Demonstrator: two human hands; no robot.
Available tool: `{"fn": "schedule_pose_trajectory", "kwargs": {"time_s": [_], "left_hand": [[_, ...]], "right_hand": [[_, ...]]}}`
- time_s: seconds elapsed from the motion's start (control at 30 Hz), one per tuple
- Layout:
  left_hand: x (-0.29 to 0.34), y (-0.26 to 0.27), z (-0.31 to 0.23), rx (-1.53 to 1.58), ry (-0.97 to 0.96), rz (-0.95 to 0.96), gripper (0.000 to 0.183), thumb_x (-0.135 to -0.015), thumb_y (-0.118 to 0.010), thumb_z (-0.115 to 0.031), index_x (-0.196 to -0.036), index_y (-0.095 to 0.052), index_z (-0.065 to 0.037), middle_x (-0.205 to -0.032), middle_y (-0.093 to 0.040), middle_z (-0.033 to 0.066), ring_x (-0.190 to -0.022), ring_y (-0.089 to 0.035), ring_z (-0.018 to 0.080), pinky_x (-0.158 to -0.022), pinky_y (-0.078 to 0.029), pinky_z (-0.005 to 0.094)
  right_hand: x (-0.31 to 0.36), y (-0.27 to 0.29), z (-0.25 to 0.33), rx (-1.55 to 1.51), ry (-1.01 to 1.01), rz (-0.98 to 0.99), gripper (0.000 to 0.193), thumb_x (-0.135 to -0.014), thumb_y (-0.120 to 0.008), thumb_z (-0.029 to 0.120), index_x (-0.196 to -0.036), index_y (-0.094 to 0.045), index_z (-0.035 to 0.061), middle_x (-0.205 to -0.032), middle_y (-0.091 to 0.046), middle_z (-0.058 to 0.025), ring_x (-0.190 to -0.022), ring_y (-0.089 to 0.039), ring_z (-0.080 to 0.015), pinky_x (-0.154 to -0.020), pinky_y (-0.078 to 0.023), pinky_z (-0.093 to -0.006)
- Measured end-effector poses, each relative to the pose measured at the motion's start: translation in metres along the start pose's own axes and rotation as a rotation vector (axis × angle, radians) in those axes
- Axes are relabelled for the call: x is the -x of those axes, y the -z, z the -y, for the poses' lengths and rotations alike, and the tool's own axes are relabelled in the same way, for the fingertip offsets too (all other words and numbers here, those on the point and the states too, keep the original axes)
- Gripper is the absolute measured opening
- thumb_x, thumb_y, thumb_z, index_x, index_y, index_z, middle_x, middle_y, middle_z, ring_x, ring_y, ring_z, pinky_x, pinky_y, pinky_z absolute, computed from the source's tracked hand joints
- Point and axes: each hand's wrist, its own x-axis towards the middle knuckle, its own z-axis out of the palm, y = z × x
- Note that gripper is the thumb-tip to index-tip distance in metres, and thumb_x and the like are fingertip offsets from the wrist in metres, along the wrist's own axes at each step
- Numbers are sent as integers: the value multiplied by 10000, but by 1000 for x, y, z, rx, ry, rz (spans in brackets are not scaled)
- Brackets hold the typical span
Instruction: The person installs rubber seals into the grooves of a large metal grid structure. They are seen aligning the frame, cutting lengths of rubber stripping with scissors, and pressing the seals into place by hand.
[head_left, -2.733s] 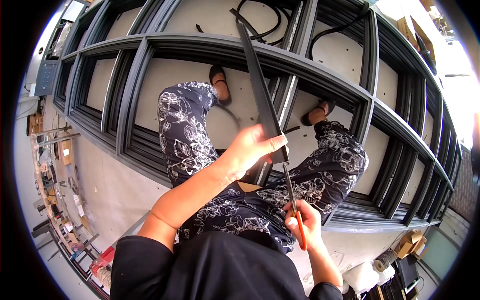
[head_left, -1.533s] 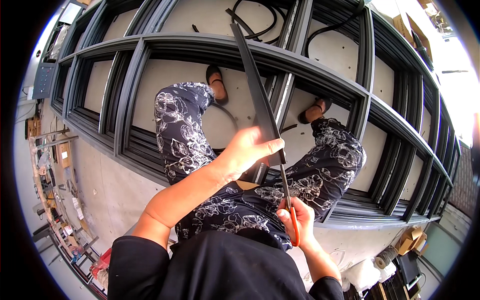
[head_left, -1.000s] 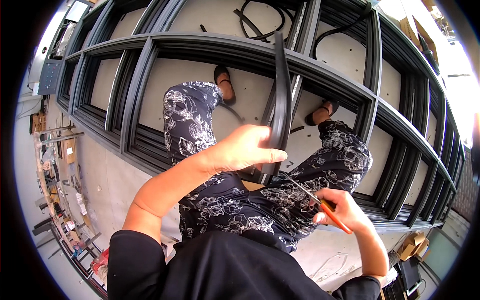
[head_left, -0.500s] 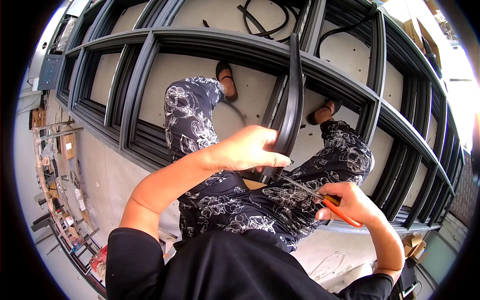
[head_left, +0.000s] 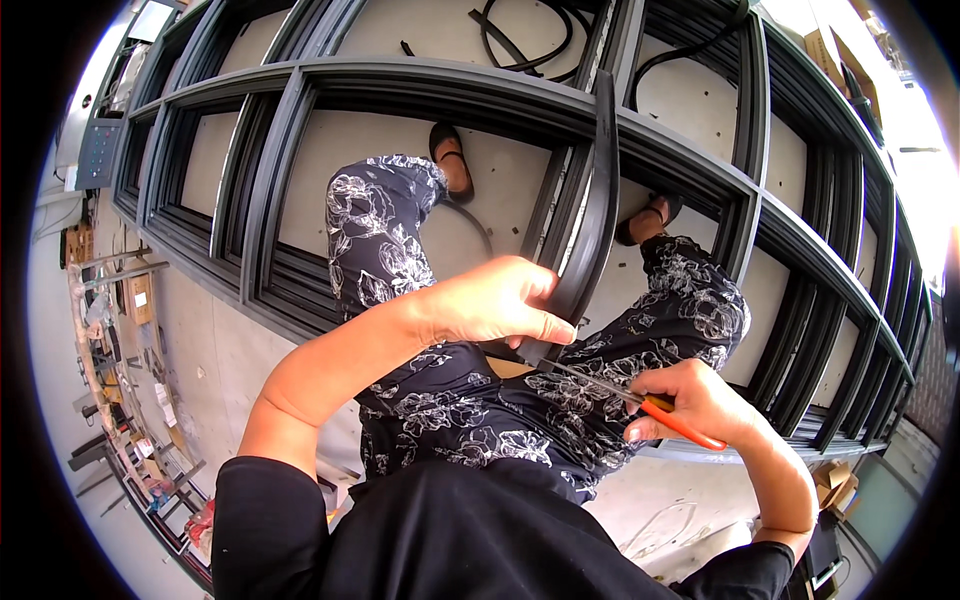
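Note:
My left hand (head_left: 505, 302) is closed round the lower part of a long black rubber strip (head_left: 600, 190). From the hand the strip rises away from me and bends across a grey frame bar. In my right hand (head_left: 690, 405) are scissors (head_left: 692, 427) with orange handles, held by the grips. Their long metal blades point left and meet the strip's near end, just below my left fingers. Whether the blades are closed through the rubber I cannot tell. Both hands are above my lap, over dark trousers (head_left: 440, 405) with a white flower pattern.
Stacked grey window-like frames (head_left: 280, 170) surround my legs, and my feet are on the floor within their openings. Coiled black strips (head_left: 530, 65) lie beyond. A cluttered rack (head_left: 130, 380) stands at the left; a cardboard box (head_left: 835, 487) is at the lower right.
The strip's upper part has swung slightly to the right. The scissor blades have moved a little left, onto the strip's near end. Both hands keep their hold.

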Motion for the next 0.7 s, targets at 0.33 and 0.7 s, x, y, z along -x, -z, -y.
{"fn": "schedule_pose_trajectory", "kwargs": {"time_s": [0.33,0.7], "left_hand": [[-6,1,8,159,14,80,258,-879,-745,-253,-1005,-695,-34,-916,-714,1,-785,-600,57,-609,-451,214],[-9,8,7,183,-43,-28,248,-905,-708,-283,-1010,-688,-58,-890,-699,-4,-778,-604,62,-610,-443,213]], "right_hand": [[3,-21,-19,11,163,-133,479,-747,-815,482,-856,-658,43,-568,-524,-78,-491,-495,-233,-510,-432,-324],[34,-53,-62,-761,176,-717,514,-886,-667,501,-917,-554,0,-501,-449,10,-377,-405,-82,-362,-304,-210]]}}
